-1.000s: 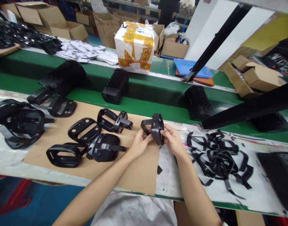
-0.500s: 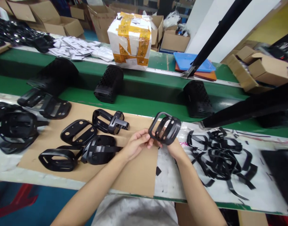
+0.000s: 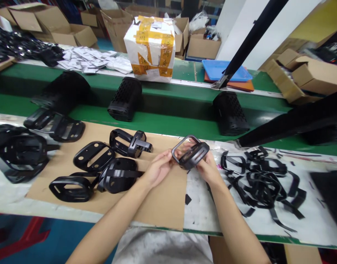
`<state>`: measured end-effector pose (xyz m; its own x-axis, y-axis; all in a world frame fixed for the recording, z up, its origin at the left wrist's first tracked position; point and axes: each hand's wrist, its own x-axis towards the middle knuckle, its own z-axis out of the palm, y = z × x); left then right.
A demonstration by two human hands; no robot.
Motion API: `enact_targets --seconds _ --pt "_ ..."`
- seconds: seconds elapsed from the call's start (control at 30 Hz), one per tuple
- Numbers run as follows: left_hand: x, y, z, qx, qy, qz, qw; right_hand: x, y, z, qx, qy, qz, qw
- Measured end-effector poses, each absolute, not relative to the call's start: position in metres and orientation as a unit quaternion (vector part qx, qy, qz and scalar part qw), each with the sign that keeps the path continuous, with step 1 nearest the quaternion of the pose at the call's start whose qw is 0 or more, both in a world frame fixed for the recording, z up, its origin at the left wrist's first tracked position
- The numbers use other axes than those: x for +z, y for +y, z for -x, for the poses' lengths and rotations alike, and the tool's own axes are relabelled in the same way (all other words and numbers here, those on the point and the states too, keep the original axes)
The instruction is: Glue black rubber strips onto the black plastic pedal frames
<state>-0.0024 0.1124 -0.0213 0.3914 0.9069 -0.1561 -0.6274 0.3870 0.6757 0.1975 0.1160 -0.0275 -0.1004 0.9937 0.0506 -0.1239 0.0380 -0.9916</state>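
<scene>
A black plastic bracket with a loop-shaped frame [image 3: 194,156] is held between my two hands above the right edge of the brown cardboard sheet [image 3: 162,205]. My left hand [image 3: 163,164] pinches its left side with thumb and fingers. Gripping the right side from behind and below is my right hand [image 3: 205,165], its fingers partly hidden by the part. Left of my hands, several similar black brackets [image 3: 94,156] lie on the cardboard, some standing on edge. A pile of thin black strips and frames [image 3: 264,183] is spread to the right of my right forearm.
More black brackets [image 3: 22,150] are stacked at the far left. Black perforated housings [image 3: 125,99] sit on the green conveyor [image 3: 168,123] beyond. A black slanting post [image 3: 251,44] rises at the right. Behind stand a taped white box [image 3: 150,49] and a blue tray [image 3: 226,70].
The bracket in my hands has been tilted, so its slotted plate now lies flatter, and it sits slightly lower. Both hands keep their hold. The camera view has shifted a little.
</scene>
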Motion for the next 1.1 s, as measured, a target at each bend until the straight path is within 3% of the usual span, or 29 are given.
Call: enact_targets --seconds 0.27,0.5,0.77,1.1 --pt "-0.027 0.114 0.003 0.498 0.332 -0.225 0.769 -0.008 0.118 -0.202 0.556 -0.544 0.418 0.468" --pt "-0.033 0.106 -0.004 0.437 0.363 -0.319 0.758 -0.017 0.110 -0.191 0.462 -0.616 0.471 0.430" --pt "-0.031 0.108 -0.009 0.466 0.367 -0.348 0.726 -0.021 0.103 -0.184 0.304 -0.725 0.474 0.397" --pt "-0.043 0.105 0.000 0.436 0.372 -0.415 0.707 -0.019 0.094 -0.174 0.249 -0.746 0.496 0.369"
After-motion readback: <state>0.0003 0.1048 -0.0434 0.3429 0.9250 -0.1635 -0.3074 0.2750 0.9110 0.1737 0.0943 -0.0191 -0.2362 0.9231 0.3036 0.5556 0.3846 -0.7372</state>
